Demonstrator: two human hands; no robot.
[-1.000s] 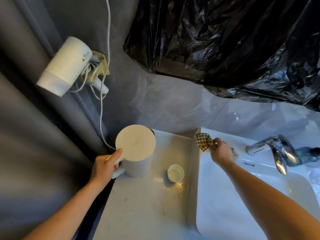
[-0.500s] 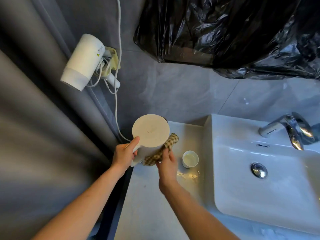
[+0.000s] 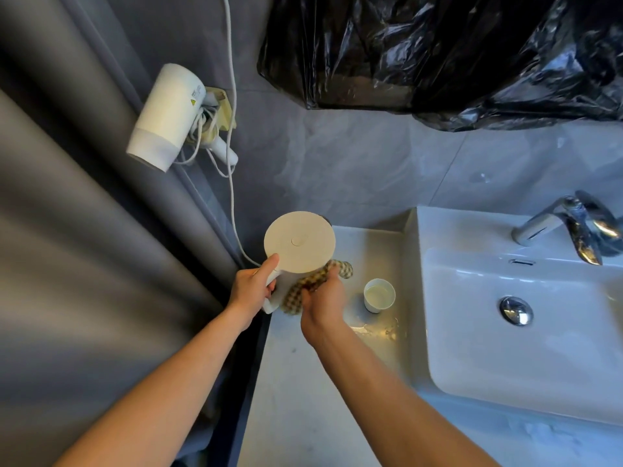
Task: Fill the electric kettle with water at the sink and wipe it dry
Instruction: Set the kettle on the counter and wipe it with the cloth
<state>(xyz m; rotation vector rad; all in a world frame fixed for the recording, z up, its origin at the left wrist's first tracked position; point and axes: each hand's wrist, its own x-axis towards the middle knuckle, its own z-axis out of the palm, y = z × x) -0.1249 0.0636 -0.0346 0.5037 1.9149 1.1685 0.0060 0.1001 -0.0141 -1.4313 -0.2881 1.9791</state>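
The kettle (image 3: pixel 299 247) stood at the back left corner of the worktop (image 3: pixel 323 382), lid closed, just left of a small cup (image 3: pixel 379 295). The left hand (image 3: pixel 253 288) was closed round the handle, thumb up against the lid rim. The right hand (image 3: pixel 323 310) had closed its fingers on the cloth (image 3: pixel 315 284) and pressed it against the near right side of the kettle body.

One second before, that hand held the cloth at the left rim of the sink (image 3: pixel 505 348), well apart from the kettle; half a second before, the cloth had reached the body. Since then it had shifted only slightly round the wall, with one end bunched out to the right.

By this reading, filling was complete and the drying step was in progress. The far side and the base were hidden, so their state could not be told. A wet patch lay on the worktop beside the cup; contact with it would re-wet the kettle.
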